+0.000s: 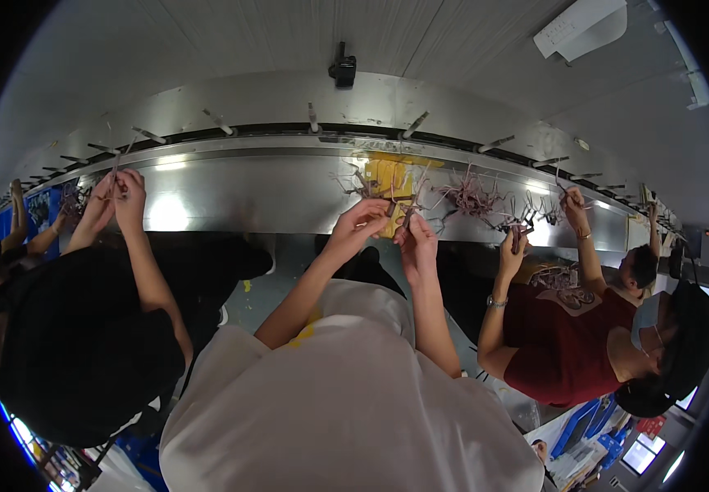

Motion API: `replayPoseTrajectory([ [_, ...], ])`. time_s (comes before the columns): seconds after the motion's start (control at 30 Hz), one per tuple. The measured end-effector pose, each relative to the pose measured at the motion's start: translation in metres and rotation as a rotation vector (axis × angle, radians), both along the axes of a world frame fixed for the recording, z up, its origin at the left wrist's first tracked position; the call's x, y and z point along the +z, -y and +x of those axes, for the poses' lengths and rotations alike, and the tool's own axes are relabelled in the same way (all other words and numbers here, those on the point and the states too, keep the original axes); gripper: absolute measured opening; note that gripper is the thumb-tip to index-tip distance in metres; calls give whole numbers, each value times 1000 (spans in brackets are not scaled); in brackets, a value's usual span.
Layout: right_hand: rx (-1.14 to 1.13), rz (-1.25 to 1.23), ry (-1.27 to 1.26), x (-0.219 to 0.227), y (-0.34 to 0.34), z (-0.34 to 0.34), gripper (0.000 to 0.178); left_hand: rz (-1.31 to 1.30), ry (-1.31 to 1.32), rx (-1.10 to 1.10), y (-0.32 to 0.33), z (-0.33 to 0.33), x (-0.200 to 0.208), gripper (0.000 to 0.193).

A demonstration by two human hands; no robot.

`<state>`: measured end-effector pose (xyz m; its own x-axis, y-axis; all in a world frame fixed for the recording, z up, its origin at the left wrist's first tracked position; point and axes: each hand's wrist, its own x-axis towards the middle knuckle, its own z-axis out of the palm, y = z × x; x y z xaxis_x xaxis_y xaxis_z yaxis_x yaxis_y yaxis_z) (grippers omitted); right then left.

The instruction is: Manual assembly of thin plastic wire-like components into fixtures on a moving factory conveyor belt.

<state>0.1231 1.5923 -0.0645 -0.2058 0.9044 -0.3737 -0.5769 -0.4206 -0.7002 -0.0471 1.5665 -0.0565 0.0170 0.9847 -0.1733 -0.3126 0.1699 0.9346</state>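
My left hand (357,228) is closed, with its thumb and fingertips pinching thin dark wire at the near edge of the metal bench. Close beside it, my right hand (418,246) grips a short dark piece of wire (408,216) that stands up from the fingers. The two hands almost meet in front of a yellow patch (383,174) on the bench. More thin brownish wires lie over this patch, just beyond my fingertips. Which strand runs into which hand is too small to tell.
A tangled heap of wires (471,195) lies right of my hands on the long metal bench (239,184). Pegs (313,119) line its far side. Close on my left works a person in black (84,336); on my right, one in a dark red shirt (563,344) handles wires.
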Motion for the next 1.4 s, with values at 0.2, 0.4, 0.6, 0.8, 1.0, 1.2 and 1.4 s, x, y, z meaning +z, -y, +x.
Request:
replayPoseTrajectory([
  [0.2, 113, -13, 90, -30, -12, -15, 19, -123, 69, -29, -15, 6, -58, 28],
  [0.4, 82, -76, 205, -139, -44, -1, 16, -405, -16, 73, -15, 9, -146, 27],
  [0.6, 142, -68, 291, -134, -42, 12, 17, -287, -35, 204, 0, 15, -181, 26],
  [0.8, 185, -59, 230, -117, -45, 46, 24, -256, -140, 264, -7, 5, -175, 22],
  [1.0, 192, -50, 83, -85, -47, 59, 25, -149, -425, 418, 2, 4, -179, 18],
  [1.2, 80, 8, -18, -54, -27, 71, 21, 8, -775, 253, -12, 31, -78, 12],
  [1.4, 67, 24, -85, -42, 27, 84, 23, 1, -906, -56, -35, 19, -42, 18],
])
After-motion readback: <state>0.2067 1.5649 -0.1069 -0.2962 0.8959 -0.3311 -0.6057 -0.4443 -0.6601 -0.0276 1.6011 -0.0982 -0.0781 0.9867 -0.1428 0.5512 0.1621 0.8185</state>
